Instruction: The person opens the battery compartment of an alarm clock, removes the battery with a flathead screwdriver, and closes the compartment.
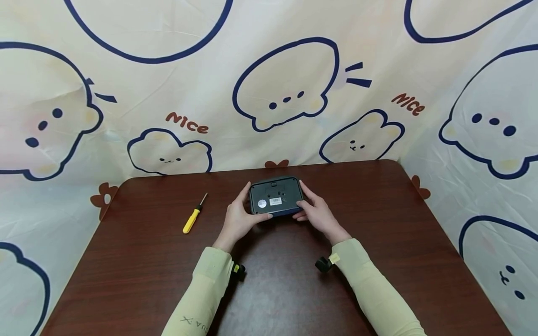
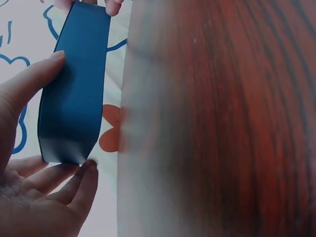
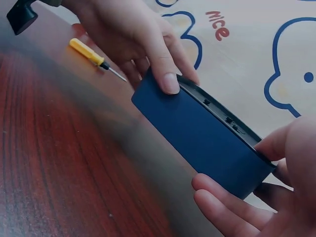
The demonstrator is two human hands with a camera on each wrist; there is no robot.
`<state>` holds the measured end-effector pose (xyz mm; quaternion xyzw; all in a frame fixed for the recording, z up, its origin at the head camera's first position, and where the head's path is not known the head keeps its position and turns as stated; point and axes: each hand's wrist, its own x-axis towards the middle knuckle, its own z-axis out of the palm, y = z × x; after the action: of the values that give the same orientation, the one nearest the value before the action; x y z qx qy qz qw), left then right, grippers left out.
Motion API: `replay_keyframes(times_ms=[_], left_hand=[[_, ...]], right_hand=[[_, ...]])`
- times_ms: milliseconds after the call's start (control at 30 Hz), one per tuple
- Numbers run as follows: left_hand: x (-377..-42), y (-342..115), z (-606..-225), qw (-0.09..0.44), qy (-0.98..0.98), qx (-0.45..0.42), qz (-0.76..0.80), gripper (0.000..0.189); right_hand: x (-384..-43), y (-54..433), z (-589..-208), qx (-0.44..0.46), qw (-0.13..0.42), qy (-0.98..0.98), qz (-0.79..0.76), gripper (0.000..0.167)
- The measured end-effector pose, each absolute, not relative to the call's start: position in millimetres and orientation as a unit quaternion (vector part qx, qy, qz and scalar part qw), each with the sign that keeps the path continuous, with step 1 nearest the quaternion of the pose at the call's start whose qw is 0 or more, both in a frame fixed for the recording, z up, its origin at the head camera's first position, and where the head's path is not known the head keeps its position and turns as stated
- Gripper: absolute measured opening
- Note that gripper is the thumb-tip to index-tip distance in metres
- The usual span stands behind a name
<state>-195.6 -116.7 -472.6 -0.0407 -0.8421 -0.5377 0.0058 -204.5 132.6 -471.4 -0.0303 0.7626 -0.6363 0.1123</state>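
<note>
Both hands hold a small box-shaped electronic device (image 1: pixel 281 191) with a blue case and a black back panel. The panel faces up toward the head camera and shows a white label and a round sticker. My left hand (image 1: pixel 237 220) grips the left end, its thumb along the near blue side and its fingers at the end, as the left wrist view shows. At the other end, my right hand (image 1: pixel 318 213) has its thumb on the edge of the back panel and fingers against the blue side (image 3: pixel 187 133). The device's front is hidden.
A screwdriver (image 1: pixel 194 219) with a yellow handle lies on the brown wooden table (image 1: pixel 138 261), left of the hands. Behind the table hangs a pale cloth (image 1: pixel 218 93) printed with cartoon figures, which also covers both sides.
</note>
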Motion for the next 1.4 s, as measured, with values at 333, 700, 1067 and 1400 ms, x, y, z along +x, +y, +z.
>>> replay_keyframes(times_ms=[333, 700, 1067, 1400], left_hand=[[-195.1, -120.0, -472.3, -0.014, -0.847, -0.046, -0.529, 0.115], [-197.1, -118.9, -477.5, -0.035, -0.864, -0.034, -0.501, 0.115], [-200.8, -118.8, -479.8, -0.044, -0.874, -0.024, -0.484, 0.115], [-205.5, -120.9, -479.1, -0.06, -0.879, -0.029, -0.473, 0.111]], right_hand=[[-201.4, 131.1, -475.1, -0.036, 0.111, 0.79, -0.602, 0.067], [-201.5, 129.5, -481.5, -0.027, 0.118, 0.805, -0.58, 0.07], [-207.3, 130.1, -487.4, -0.027, 0.121, 0.808, -0.575, 0.069], [-212.9, 128.8, -487.4, -0.012, 0.129, 0.796, -0.592, 0.067]])
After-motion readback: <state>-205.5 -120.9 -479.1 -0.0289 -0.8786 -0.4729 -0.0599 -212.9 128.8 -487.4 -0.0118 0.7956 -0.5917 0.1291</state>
